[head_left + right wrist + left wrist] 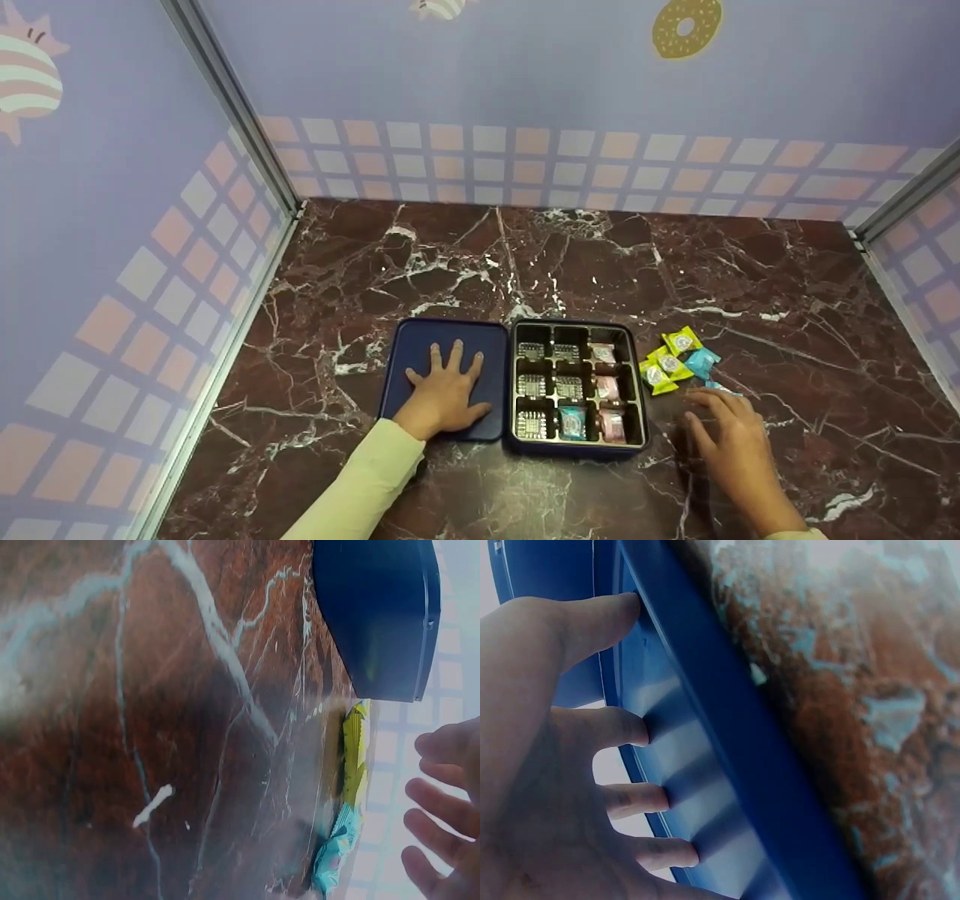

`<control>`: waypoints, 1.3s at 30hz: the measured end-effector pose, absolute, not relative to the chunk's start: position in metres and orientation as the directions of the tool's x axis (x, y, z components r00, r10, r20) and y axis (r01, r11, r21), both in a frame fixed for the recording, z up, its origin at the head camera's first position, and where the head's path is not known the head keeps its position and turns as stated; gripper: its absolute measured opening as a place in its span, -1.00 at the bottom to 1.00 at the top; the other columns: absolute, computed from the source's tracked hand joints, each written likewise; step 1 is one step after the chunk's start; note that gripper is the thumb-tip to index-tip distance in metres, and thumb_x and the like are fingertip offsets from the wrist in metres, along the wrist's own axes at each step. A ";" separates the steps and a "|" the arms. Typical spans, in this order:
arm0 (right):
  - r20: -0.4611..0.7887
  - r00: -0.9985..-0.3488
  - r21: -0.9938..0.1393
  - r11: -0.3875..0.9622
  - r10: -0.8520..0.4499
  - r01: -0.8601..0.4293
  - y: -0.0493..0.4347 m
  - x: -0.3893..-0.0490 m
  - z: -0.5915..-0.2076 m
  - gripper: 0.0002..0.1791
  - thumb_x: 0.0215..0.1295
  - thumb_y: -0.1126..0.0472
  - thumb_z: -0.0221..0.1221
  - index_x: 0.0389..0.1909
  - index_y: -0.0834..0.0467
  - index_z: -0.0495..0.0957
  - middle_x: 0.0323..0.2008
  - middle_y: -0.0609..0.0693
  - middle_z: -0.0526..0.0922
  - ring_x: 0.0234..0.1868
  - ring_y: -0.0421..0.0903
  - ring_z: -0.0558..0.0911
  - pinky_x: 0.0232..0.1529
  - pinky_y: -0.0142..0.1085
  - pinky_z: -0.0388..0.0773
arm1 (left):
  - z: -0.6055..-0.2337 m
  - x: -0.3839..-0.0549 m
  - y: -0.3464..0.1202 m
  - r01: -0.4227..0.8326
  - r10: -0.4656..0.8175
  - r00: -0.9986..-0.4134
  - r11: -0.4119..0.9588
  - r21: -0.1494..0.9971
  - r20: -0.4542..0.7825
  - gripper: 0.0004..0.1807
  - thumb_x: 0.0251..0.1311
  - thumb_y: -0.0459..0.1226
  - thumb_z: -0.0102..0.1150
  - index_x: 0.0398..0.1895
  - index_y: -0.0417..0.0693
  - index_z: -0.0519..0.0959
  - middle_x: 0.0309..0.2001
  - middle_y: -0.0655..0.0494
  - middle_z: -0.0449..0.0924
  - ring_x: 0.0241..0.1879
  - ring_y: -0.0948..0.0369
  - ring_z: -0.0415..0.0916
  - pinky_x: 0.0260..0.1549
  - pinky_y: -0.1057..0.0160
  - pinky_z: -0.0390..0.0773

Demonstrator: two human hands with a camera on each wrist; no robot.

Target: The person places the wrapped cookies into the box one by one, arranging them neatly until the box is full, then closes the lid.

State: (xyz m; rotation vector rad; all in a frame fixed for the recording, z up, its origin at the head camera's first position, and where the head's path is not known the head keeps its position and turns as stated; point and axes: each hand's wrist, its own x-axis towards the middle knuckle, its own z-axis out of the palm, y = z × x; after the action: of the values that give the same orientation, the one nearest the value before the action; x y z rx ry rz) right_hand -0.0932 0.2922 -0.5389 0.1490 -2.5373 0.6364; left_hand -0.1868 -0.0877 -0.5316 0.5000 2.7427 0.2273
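My left hand (446,386) rests with fingers spread on a dark blue lid (409,341); in the left wrist view its fingertips touch the lid's surface. Beside the lid stands a dark blue box (577,449) with a gold-edged tray of compartments. Pink wrapped candies (612,425) fill its right column, and a blue wrapped candy (572,422) lies in the front middle compartment. My right hand (731,442), fingers loosely bent and holding nothing, hovers just in front of loose yellow candies (681,340) and blue candies (702,363) right of the box.
A brown marbled table (465,262) with white veins carries everything. Purple patterned panels enclose it, with a back wall (525,82) behind and a left wall (112,225) joined by a metal post (240,105).
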 end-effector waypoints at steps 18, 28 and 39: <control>0.369 -0.924 -0.405 0.912 0.098 -0.065 0.307 -0.095 -0.541 -0.73 0.04 0.38 0.36 -0.19 0.26 0.64 -0.02 0.22 0.62 0.07 0.24 0.48 -0.10 0.24 0.36 | -0.533 -0.186 -0.088 0.310 0.364 -0.876 0.928 0.208 -0.316 -0.14 0.24 0.23 0.05 0.53 0.18 0.07 0.55 -0.16 -0.16 0.47 -0.38 -0.24 0.06 -0.61 0.09; 0.282 -0.952 -0.358 0.933 0.120 0.011 0.315 -0.096 -0.544 -0.67 0.14 0.32 0.30 -0.06 0.30 0.59 0.08 0.30 0.50 0.09 0.34 0.42 -0.08 0.30 0.29 | -0.532 -0.186 -0.088 0.309 0.361 -0.879 0.929 0.206 -0.312 -0.14 0.23 0.23 0.06 0.53 0.18 0.07 0.55 -0.16 -0.15 0.46 -0.39 -0.23 0.06 -0.61 0.09; 0.269 -0.958 -0.303 0.953 0.100 0.015 0.321 -0.099 -0.549 -0.52 0.13 0.35 0.27 0.12 0.31 0.51 0.17 0.39 0.44 0.11 0.43 0.40 -0.09 0.33 0.32 | -0.532 -0.187 -0.088 0.310 0.365 -0.878 0.927 0.212 -0.309 -0.14 0.23 0.22 0.06 0.53 0.16 0.07 0.55 -0.17 -0.15 0.46 -0.39 -0.22 0.06 -0.61 0.08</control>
State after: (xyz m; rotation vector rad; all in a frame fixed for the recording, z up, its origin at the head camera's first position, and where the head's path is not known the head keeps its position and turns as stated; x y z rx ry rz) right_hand -0.0994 0.3206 -0.5489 -0.0848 -2.8223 0.4354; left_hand -0.1866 -0.0876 -0.5317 0.4956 2.7387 0.2222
